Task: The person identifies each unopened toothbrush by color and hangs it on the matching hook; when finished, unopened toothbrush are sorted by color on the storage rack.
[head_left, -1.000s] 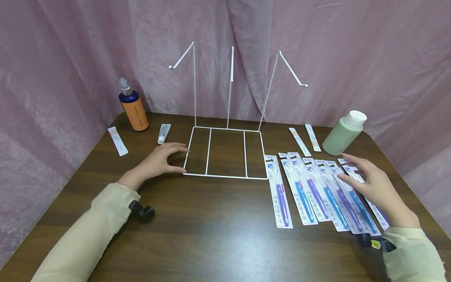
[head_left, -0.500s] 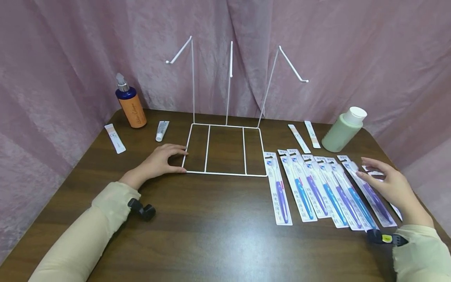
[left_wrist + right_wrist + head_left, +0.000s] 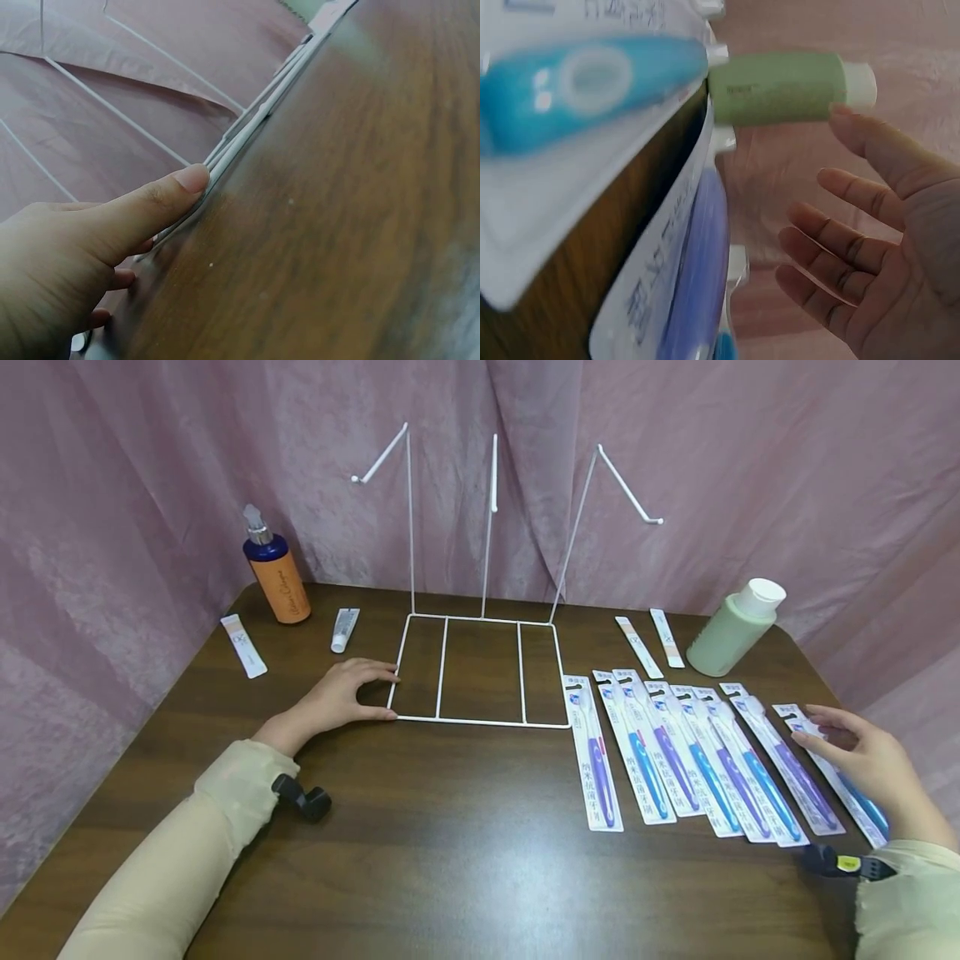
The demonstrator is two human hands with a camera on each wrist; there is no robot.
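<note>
In the head view my left hand rests at the left side of a white wire display rack, thumb tip at its front corner and fingertips at the side bar. The left wrist view shows the thumb laid against the rack's wire. At the right, my right hand is over the rightmost packaged toothbrush, fingers spread, nothing held. Several more blister-packed toothbrushes, purple and blue, lie fanned out left of it. The right wrist view shows a blue toothbrush close up.
A green bottle with a white cap stands behind the toothbrushes, near two slim white sachets. At the left are an orange pump bottle, a small tube and another white sachet. A pink curtain hangs behind the table.
My right hand has moved right along the toothbrush row, and the rightmost packs now lie spread farther apart. My left hand has stayed at the rack's side. The head view has tilted slightly.
</note>
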